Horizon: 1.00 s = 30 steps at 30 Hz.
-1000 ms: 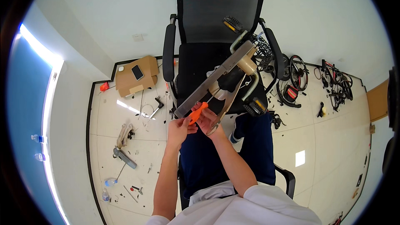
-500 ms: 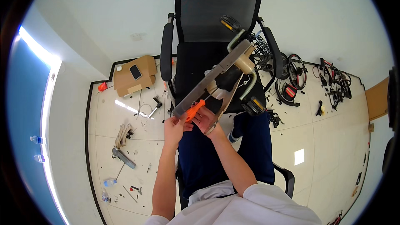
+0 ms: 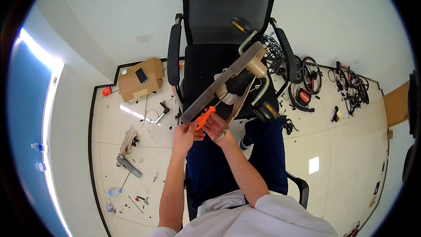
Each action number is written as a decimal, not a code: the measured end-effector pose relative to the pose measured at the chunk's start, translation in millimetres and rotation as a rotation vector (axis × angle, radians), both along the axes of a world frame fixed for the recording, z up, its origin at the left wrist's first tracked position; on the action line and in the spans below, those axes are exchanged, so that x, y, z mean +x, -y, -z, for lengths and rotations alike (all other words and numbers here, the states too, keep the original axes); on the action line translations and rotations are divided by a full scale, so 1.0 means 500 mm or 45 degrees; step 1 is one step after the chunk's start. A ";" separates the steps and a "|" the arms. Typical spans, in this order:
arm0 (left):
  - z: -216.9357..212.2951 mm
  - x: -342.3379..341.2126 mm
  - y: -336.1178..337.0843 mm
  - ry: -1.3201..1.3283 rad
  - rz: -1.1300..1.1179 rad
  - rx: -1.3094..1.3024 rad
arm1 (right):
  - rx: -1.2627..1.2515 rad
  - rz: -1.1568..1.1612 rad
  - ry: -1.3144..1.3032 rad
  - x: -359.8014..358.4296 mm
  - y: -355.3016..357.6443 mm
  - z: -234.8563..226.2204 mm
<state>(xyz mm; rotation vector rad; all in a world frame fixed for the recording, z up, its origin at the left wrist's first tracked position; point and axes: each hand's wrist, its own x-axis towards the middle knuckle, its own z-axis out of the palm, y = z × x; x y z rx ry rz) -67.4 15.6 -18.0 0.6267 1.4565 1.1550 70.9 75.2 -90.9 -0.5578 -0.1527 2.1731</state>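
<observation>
My left hand (image 3: 184,138) is closed round the orange handle of a screwdriver (image 3: 204,119). Its shaft points up toward a beige bicycle frame section (image 3: 256,67) lying on the black chair seat (image 3: 204,55). A long grey chain guard (image 3: 223,79) runs diagonally along the frame's left side. My right hand (image 3: 215,127) lies palm up with spread fingers beside the handle, and the frame's thin rear end crosses it. Whether that palm bears any weight, I cannot tell. Two black pedals with amber reflectors, the near pedal (image 3: 265,112) and the far pedal (image 3: 240,24), stick out on crank arms.
Armrests flank the seat, the left armrest (image 3: 175,55) and right armrest (image 3: 286,52). On the left floor are flattened cardboard (image 3: 131,90) with a phone (image 3: 141,76), a grey metal part (image 3: 130,166), bottles and small parts. Bicycle wheels (image 3: 302,90) and a red-black bicycle (image 3: 353,83) are at right.
The handle and both hands have barely moved; my right fingers look slightly more spread. The whole view has shifted a few pixels.
</observation>
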 end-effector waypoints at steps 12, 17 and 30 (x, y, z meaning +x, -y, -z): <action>0.006 0.011 0.004 -0.142 -0.026 0.105 | 0.064 -0.067 0.096 -0.009 -0.019 0.011; -0.006 0.013 0.001 -0.268 0.156 -0.011 | -0.005 -0.034 0.113 -0.006 -0.015 0.021; 0.033 0.016 0.013 -0.782 0.021 0.244 | -0.014 -0.027 0.168 -0.003 0.001 0.015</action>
